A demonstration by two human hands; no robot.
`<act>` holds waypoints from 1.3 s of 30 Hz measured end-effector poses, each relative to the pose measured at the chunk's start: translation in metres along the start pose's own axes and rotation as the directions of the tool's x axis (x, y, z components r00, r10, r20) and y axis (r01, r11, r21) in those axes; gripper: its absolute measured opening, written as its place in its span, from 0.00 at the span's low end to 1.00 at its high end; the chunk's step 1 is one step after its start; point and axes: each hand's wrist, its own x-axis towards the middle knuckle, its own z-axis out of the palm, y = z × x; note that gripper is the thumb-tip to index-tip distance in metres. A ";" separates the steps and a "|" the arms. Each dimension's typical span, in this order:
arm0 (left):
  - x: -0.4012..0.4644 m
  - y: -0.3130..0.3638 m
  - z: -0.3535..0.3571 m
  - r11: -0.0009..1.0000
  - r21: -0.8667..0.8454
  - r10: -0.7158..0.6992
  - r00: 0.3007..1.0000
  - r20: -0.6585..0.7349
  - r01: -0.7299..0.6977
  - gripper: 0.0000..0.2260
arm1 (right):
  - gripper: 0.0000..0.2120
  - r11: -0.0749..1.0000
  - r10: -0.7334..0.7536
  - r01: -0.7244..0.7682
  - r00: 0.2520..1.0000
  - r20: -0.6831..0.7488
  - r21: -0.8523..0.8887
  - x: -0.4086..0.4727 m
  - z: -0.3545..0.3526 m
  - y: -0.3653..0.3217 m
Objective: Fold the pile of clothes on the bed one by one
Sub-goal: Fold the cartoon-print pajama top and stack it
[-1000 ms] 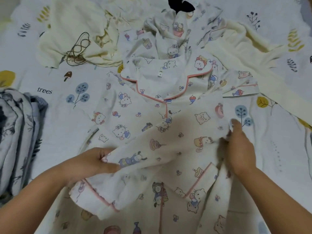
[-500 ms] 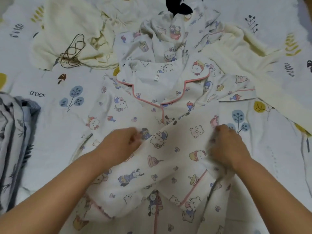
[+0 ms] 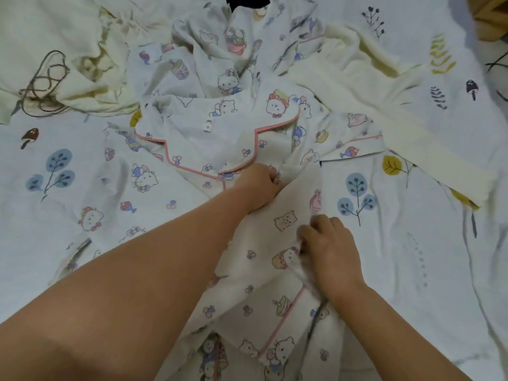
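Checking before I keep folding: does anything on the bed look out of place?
A tangled loop of thin brown cord lies on the crumpled cream garment at upper left; it is not clothing. Otherwise only unfolded clothes.

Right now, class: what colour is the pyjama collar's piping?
Pink piping, clearest in the head view.

Tree-printed white bedsheet [image 3: 428, 166]

I see the bed sheet [image 3: 428, 243], white with printed blue trees, leaves and mushrooms; at its far right corner sits a brown object [image 3: 492, 17], cropped.
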 end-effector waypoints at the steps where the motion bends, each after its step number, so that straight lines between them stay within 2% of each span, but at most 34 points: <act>1: 0.001 0.001 0.000 0.999 0.042 0.014 1.000 -0.010 -0.014 0.16 | 0.15 1.000 -0.004 0.004 0.999 -0.033 -0.001 0.001 -0.001 0.002; 3: 0.005 0.002 -0.007 0.999 0.042 0.010 0.991 -0.132 -0.005 0.18 | 0.18 1.000 0.010 -0.010 0.995 -0.099 0.001 -0.003 -0.006 0.011; 5: 0.012 0.001 -0.021 0.999 -0.005 -0.035 0.951 -0.308 0.035 0.18 | 0.18 0.998 0.060 -0.058 0.988 -0.139 0.016 -0.013 -0.010 0.026; 7: 0.011 -0.003 -0.028 0.998 0.017 -0.044 0.925 -0.377 0.054 0.18 | 0.17 0.995 0.099 -0.099 0.988 -0.116 0.005 -0.022 -0.014 0.037; 10: -0.001 -0.008 -0.018 0.999 0.019 -0.039 0.976 -0.213 0.044 0.16 | 0.13 0.971 0.240 -0.240 0.971 0.022 0.004 -0.019 -0.019 0.034; 12: -0.014 -0.016 -0.012 0.997 -0.019 -0.082 0.995 -0.065 0.081 0.15 | 0.13 0.945 0.311 -0.309 0.950 0.000 0.105 -0.015 -0.020 0.019; 14: -0.031 -0.027 -0.014 0.992 -0.055 -0.115 0.993 0.031 0.116 0.15 | 0.17 0.938 0.284 -0.259 0.955 -0.081 0.230 -0.014 -0.019 -0.006; 16: -0.047 -0.036 -0.019 0.989 -0.077 -0.115 0.987 0.112 0.124 0.14 | 0.24 0.973 0.135 -0.108 0.983 -0.124 0.203 -0.017 -0.012 -0.030; 17: -0.056 -0.041 -0.021 0.990 -0.087 -0.098 0.986 0.137 0.110 0.13 | 0.26 0.991 0.030 -0.020 0.997 -0.069 0.132 -0.021 -0.006 -0.039; 19: -0.074 -0.054 -0.026 0.995 -0.094 -0.026 0.993 0.117 0.037 0.08 | 0.31 0.995 -0.099 0.104 0.969 0.228 -0.010 -0.030 0.006 -0.047; 20: -0.086 -0.060 -0.030 0.998 -0.067 0.015 0.997 0.071 -0.010 0.04 | 0.32 0.993 -0.093 0.113 0.929 0.358 -0.037 -0.034 0.013 -0.045; 22: -0.109 -0.078 -0.040 0.996 0.063 0.073 0.994 -0.087 -0.068 0.02 | 0.30 0.993 -0.032 0.078 0.892 0.451 -0.083 -0.042 0.020 -0.039; 24: -0.134 -0.100 -0.050 0.981 0.196 0.059 0.970 -0.235 -0.012 0.05 | 0.31 0.998 0.000 0.026 0.916 0.401 -0.060 -0.043 0.014 -0.043; 25: -0.147 -0.112 -0.055 0.968 0.246 0.018 0.967 -0.255 0.047 0.08 | 0.30 1.000 0.021 -0.021 0.946 0.324 -0.005 -0.042 0.010 -0.048; 27: -0.169 -0.133 -0.062 0.950 0.260 -0.137 0.981 -0.140 0.170 0.13 | 0.28 0.983 0.082 -0.103 0.987 0.136 0.155 -0.037 0.005 -0.058; 28: -0.181 -0.140 -0.064 0.945 0.238 -0.225 0.974 -0.024 0.224 0.17 | 0.28 0.976 0.094 -0.110 0.991 0.094 0.186 -0.033 0.002 -0.064; 30: -0.202 -0.153 -0.065 0.937 0.201 -0.324 0.925 0.199 0.285 0.21 | 0.33 0.990 0.065 -0.080 0.991 0.119 0.119 -0.018 -0.004 -0.073; 32: -0.219 -0.167 -0.062 0.954 0.118 -0.298 0.892 0.341 0.274 0.19 | 0.35 0.999 0.039 -0.042 0.980 0.196 0.009 0.000 -0.005 -0.079; 35: -0.238 -0.179 -0.057 0.968 -0.145 -0.139 0.915 0.379 0.207 0.06 | 0.24 0.994 0.034 0.013 0.905 0.425 -0.107 0.025 -0.003 -0.088; 36: -0.242 -0.177 -0.057 0.946 -0.249 -0.102 0.920 0.378 0.207 0.06 | 0.20 0.990 0.051 0.017 0.883 0.466 -0.140 0.033 -0.003 -0.091; 37: -0.246 -0.179 -0.057 0.918 -0.336 -0.080 0.930 0.359 0.209 0.10 | 0.16 0.987 0.087 -0.012 0.878 0.470 -0.161 0.040 -0.004 -0.092; 39: -0.251 -0.185 -0.059 0.878 -0.422 -0.121 0.956 0.266 0.228 0.14 | 0.08 0.981 0.186 -0.151 0.920 0.346 -0.126 0.053 -0.009 -0.090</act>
